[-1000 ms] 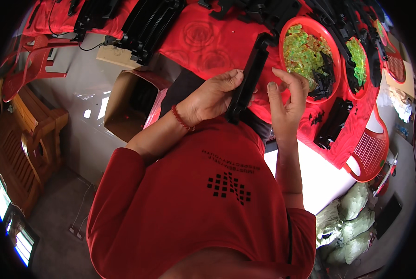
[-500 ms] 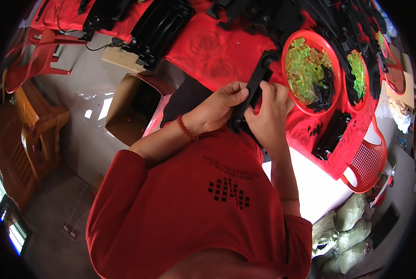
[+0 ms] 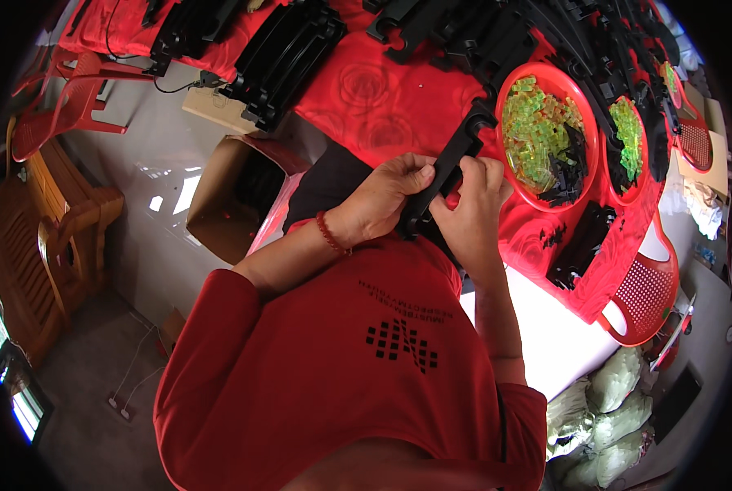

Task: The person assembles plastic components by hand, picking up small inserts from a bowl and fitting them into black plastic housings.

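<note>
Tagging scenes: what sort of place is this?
Likely a small home workshop: long black part in the left hand, red basin of yellow-green pieces on the table, slatted wooden bench at left.

Red cloth (image 3: 362, 86) left of the black bar (image 3: 454, 153) leaves passing room, while a red bowl (image 3: 592, 131) blocks its right.

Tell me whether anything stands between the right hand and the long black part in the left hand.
Nothing visible does. The right hand is right at the long black part, which the left hand holds. The red bowl of yellow-green and black pieces sits to the right, not between them.
</note>
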`<state>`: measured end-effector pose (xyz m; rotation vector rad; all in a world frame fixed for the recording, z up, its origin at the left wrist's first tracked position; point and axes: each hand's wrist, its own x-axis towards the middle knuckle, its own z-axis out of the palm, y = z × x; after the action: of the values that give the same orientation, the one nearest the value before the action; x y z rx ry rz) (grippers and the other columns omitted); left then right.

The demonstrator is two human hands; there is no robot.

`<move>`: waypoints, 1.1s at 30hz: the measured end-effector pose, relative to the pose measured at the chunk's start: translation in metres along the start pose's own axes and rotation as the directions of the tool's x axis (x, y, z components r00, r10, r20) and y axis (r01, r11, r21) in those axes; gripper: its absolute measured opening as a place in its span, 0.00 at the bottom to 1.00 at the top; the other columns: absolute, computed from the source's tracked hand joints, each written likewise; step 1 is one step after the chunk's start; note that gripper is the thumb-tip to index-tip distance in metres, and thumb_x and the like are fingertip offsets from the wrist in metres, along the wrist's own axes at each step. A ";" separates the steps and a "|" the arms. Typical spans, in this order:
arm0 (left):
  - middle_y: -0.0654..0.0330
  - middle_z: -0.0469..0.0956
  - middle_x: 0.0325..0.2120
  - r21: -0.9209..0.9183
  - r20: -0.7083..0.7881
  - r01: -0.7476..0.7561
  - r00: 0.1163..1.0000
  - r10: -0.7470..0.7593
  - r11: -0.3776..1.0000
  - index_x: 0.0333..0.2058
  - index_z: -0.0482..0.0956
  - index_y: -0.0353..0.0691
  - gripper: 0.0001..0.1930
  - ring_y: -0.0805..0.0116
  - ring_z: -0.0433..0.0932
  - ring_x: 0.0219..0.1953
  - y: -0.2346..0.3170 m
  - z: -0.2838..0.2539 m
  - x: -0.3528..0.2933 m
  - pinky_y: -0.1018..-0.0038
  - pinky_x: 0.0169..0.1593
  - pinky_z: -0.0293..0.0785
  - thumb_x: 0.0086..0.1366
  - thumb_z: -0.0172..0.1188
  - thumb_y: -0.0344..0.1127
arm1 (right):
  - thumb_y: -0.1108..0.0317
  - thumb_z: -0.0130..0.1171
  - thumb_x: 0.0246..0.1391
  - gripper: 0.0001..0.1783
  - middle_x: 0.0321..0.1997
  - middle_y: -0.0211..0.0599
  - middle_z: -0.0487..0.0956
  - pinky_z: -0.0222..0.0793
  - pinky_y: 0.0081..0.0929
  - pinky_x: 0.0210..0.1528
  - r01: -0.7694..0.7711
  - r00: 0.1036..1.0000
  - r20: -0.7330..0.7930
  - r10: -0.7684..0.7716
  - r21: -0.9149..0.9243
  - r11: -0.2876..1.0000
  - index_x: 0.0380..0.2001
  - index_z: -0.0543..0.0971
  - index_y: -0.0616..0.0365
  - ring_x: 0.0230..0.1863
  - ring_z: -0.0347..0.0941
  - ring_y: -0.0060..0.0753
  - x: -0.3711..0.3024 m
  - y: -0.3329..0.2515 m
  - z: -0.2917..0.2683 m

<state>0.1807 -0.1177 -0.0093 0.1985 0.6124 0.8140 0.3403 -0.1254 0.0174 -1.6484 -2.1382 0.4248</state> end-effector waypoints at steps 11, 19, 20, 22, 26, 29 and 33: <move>0.55 0.78 0.43 -0.019 0.036 -0.053 0.998 0.054 0.998 0.51 0.72 0.31 0.15 0.64 0.80 0.44 0.001 -0.003 0.002 0.69 0.53 0.77 0.72 0.54 0.35 | 0.69 0.71 0.42 0.30 0.50 0.44 0.67 0.56 0.44 0.52 -0.007 1.000 -0.026 0.009 0.055 0.998 0.48 0.70 0.58 0.51 0.60 0.50 0.000 0.000 0.004; 0.54 0.78 0.44 -0.035 0.020 -0.034 0.999 0.035 0.999 0.51 0.72 0.31 0.16 0.63 0.80 0.44 0.001 -0.006 0.003 0.67 0.53 0.78 0.70 0.57 0.35 | 0.70 0.71 0.40 0.30 0.50 0.44 0.67 0.54 0.45 0.52 0.027 0.999 -0.044 -0.025 0.045 0.999 0.48 0.70 0.60 0.53 0.61 0.47 -0.001 0.001 0.006; 0.54 0.79 0.43 -0.039 0.011 -0.033 0.999 0.034 0.999 0.51 0.72 0.31 0.17 0.63 0.80 0.44 0.001 -0.006 0.003 0.67 0.53 0.78 0.69 0.57 0.35 | 0.70 0.71 0.40 0.30 0.50 0.44 0.67 0.54 0.45 0.52 0.024 0.999 -0.042 -0.023 0.045 0.999 0.48 0.70 0.60 0.53 0.61 0.47 0.000 0.001 0.006; 0.54 0.79 0.43 -0.032 0.005 -0.038 0.999 0.038 0.999 0.51 0.72 0.31 0.17 0.63 0.80 0.43 0.001 -0.007 0.003 0.67 0.53 0.78 0.69 0.57 0.36 | 0.70 0.71 0.40 0.31 0.50 0.44 0.67 0.54 0.44 0.52 0.024 0.999 -0.041 -0.023 0.031 0.999 0.48 0.70 0.60 0.54 0.61 0.46 0.000 0.001 0.006; 0.54 0.79 0.42 -0.018 0.003 -0.047 0.999 0.047 0.999 0.51 0.72 0.30 0.18 0.63 0.80 0.43 -0.001 -0.010 0.007 0.68 0.52 0.79 0.68 0.59 0.37 | 0.70 0.71 0.40 0.30 0.49 0.43 0.67 0.54 0.44 0.52 0.021 0.999 -0.035 -0.020 0.044 0.999 0.48 0.70 0.60 0.53 0.61 0.46 0.002 0.000 0.006; 0.54 0.79 0.42 -0.003 -0.006 -0.055 0.998 0.055 0.998 0.51 0.72 0.30 0.19 0.64 0.80 0.43 0.001 -0.011 0.007 0.68 0.51 0.79 0.68 0.60 0.37 | 0.70 0.71 0.40 0.31 0.49 0.43 0.68 0.54 0.44 0.52 -0.020 1.000 -0.020 0.021 0.063 0.998 0.48 0.70 0.60 0.53 0.61 0.47 0.001 0.001 0.009; 0.55 0.79 0.42 0.012 0.000 -0.085 0.996 0.085 0.996 0.51 0.72 0.31 0.17 0.66 0.80 0.43 -0.002 -0.019 0.006 0.70 0.51 0.79 0.69 0.58 0.36 | 0.70 0.71 0.40 0.32 0.49 0.42 0.68 0.55 0.44 0.52 0.058 0.998 0.004 -0.059 0.024 0.998 0.50 0.70 0.59 0.51 0.62 0.45 0.002 0.001 0.006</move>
<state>0.1736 -0.1160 -0.0282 0.2367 0.6131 0.8922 0.3373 -0.1231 0.0117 -1.5690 -2.1702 0.4351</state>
